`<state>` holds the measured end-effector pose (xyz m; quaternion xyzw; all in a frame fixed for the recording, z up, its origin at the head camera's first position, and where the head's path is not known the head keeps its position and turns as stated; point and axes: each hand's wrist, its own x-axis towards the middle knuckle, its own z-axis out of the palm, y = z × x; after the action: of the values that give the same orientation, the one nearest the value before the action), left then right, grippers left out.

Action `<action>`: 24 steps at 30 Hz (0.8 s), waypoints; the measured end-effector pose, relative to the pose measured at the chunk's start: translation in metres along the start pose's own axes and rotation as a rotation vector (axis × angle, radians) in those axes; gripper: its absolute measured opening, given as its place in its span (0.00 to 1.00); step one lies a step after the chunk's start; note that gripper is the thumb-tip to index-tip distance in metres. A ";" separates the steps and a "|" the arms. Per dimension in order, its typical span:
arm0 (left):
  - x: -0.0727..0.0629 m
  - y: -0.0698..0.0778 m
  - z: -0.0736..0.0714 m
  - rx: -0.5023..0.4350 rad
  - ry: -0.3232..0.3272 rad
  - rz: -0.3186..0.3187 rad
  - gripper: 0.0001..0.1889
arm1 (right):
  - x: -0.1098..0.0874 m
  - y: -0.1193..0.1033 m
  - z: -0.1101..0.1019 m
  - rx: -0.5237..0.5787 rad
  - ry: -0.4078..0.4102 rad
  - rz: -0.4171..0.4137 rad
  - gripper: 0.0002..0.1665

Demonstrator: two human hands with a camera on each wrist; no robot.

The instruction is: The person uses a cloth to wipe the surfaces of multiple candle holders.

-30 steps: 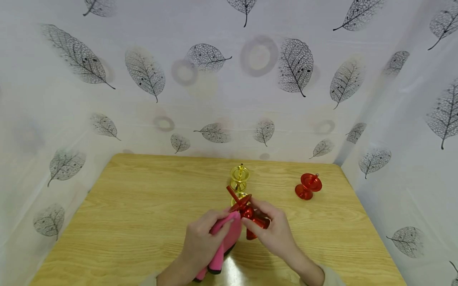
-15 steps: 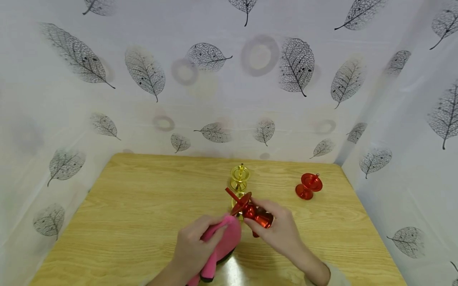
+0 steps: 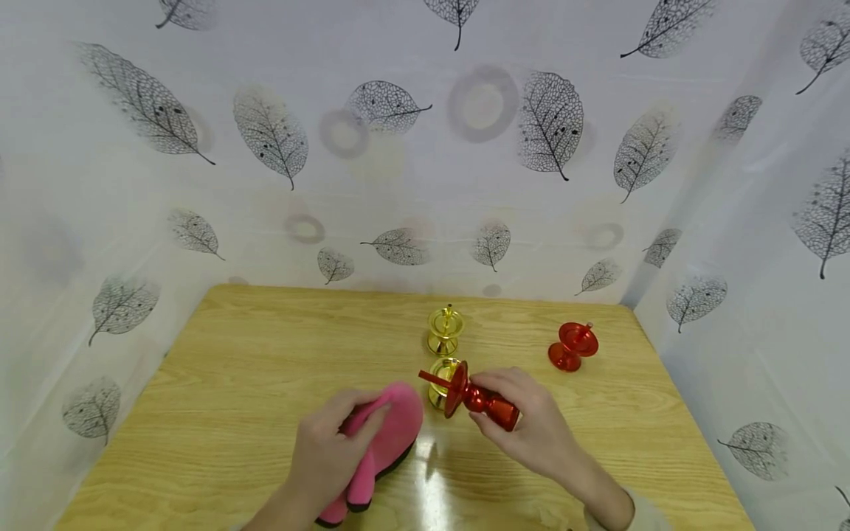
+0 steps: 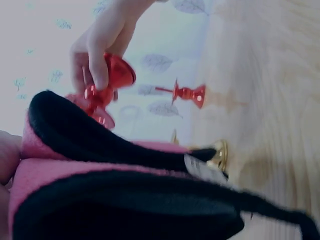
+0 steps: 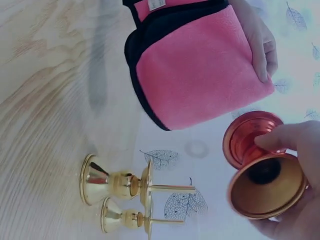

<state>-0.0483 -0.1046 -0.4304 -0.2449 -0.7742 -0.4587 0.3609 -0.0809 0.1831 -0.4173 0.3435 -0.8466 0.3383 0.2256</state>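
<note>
My left hand (image 3: 328, 439) pinches a folded pink cloth (image 3: 397, 428) with black edging. Fingers and thumb of my right hand (image 3: 534, 424) grip a shiny red candlestick (image 3: 493, 407) round its stem and base. It is tilted nearly flat, its spike pointing left. A gap separates the cloth from the candlestick. In the right wrist view the held candlestick's hollow base (image 5: 267, 187) faces the camera. Behind it on the table stand two gold candlesticks, the far one (image 3: 443, 343) in full view and the near one (image 3: 438, 398) partly hidden by the red one.
Another red candlestick (image 3: 566, 357) stands toward the back right of the wooden table (image 3: 299, 339). A pale curtain (image 3: 412, 184) with leaf prints hangs behind and on both sides. A bright reflection lies on the tabletop between my hands.
My left hand has drawn the cloth left, away from the red candlestick it was against. My right hand has shifted slightly right, turning the candlestick flatter. The standing candlesticks have stayed put.
</note>
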 end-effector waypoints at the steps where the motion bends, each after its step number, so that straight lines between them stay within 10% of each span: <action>1: 0.001 -0.001 -0.002 0.011 -0.002 -0.003 0.06 | -0.001 0.001 -0.001 0.000 0.000 -0.020 0.30; 12: 0.021 -0.026 -0.016 0.108 -0.036 -0.027 0.16 | 0.001 0.013 -0.008 0.002 -0.114 -0.269 0.28; 24: 0.048 -0.022 -0.002 0.086 -0.239 0.077 0.13 | 0.009 0.007 -0.002 -0.117 -0.167 -0.444 0.31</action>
<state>-0.0930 -0.1148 -0.4043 -0.3117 -0.8205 -0.3784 0.2938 -0.0922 0.1846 -0.4133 0.5342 -0.7843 0.2013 0.2429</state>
